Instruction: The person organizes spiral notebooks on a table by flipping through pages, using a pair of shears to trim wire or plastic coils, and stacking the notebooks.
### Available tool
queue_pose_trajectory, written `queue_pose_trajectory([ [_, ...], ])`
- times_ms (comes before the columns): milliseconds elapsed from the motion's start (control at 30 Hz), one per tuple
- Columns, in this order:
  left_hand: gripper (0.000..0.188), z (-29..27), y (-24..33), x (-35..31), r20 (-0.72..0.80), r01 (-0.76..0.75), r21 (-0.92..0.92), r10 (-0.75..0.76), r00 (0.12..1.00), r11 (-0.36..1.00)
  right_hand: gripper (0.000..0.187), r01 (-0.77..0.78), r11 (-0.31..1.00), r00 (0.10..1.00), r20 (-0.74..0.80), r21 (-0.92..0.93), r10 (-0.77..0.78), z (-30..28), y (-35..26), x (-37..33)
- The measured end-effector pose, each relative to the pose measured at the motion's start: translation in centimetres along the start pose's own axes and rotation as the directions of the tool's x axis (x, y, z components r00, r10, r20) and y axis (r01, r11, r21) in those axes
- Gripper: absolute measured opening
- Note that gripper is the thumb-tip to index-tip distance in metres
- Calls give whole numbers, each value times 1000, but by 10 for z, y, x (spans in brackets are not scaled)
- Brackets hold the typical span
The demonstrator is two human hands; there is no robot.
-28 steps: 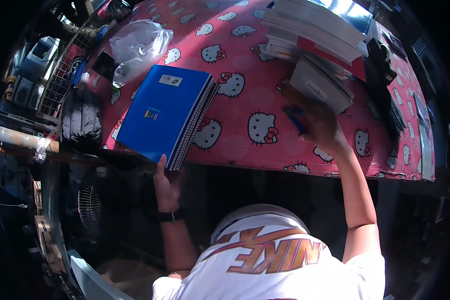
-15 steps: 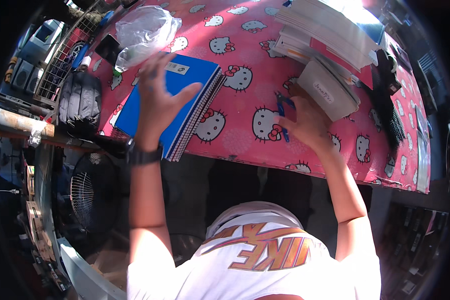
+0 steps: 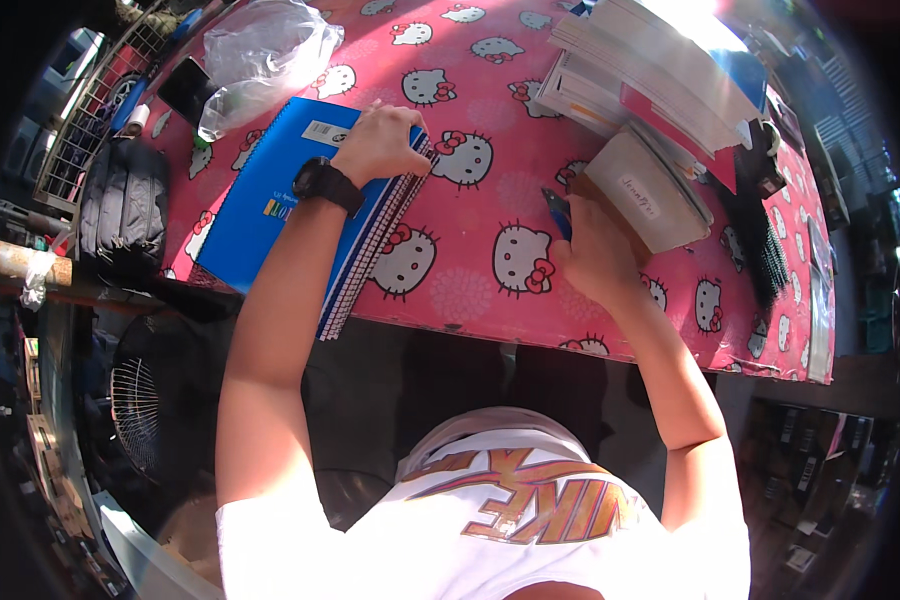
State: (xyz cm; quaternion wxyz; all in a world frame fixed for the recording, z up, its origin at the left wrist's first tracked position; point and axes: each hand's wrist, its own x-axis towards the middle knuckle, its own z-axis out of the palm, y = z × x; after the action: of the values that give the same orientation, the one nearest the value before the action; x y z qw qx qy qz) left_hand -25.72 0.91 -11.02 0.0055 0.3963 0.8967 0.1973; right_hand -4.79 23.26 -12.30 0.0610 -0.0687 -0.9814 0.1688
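Note:
A stack of spiral notebooks lies tilted at the table's left, with a blue-covered notebook (image 3: 255, 205) on top. My left hand (image 3: 382, 145) is closed over the stack's far right corner, fingers across the top and thumb at the right edge. Right of the middle, my right hand (image 3: 598, 250) wraps round blue-handled pliers (image 3: 558, 208). Only their dark jaws and part of a handle show; the palm hides the rest. Just beyond that hand is a grey-beige pouch (image 3: 642, 190) with a name label.
Loose papers and folders (image 3: 640, 65) are piled at the far right, beside a black item (image 3: 760, 220). A clear plastic bag (image 3: 270, 60) and a dark phone (image 3: 187, 90) lie far left. A black backpack (image 3: 123, 205) sits by the left edge of the pink patterned table (image 3: 460, 290).
My left hand has come down from above the blue notebook and gripped its far right corner. The right hand has closed round the pliers. The whole view has shifted slightly.

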Motion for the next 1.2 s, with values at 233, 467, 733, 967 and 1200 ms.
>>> queue_pose_trajectory([
  [233,53,18,-9,-9,-262,-13,182,61,963,983,56,90,996,965,247,12,-90,-11,-31,41],
  [467,51,4,0,-4,-39,72,172,-66,997,983,51,-45,698,973,189,715,-130,-6,-35,83],
  [733,47,6,-3,-4,-74,75,146,-64,995,986,47,418,908,874,276,-8,-400,-19,-73,117],
  [967,57,0,2,-2,20,123,188,-129,991,974,28,483,873,858,238,-71,-455,-13,-79,129],
  [1200,57,3,0,1,48,109,199,-121,991,974,33,-495,678,706,706,543,-50,-15,-90,129],
])
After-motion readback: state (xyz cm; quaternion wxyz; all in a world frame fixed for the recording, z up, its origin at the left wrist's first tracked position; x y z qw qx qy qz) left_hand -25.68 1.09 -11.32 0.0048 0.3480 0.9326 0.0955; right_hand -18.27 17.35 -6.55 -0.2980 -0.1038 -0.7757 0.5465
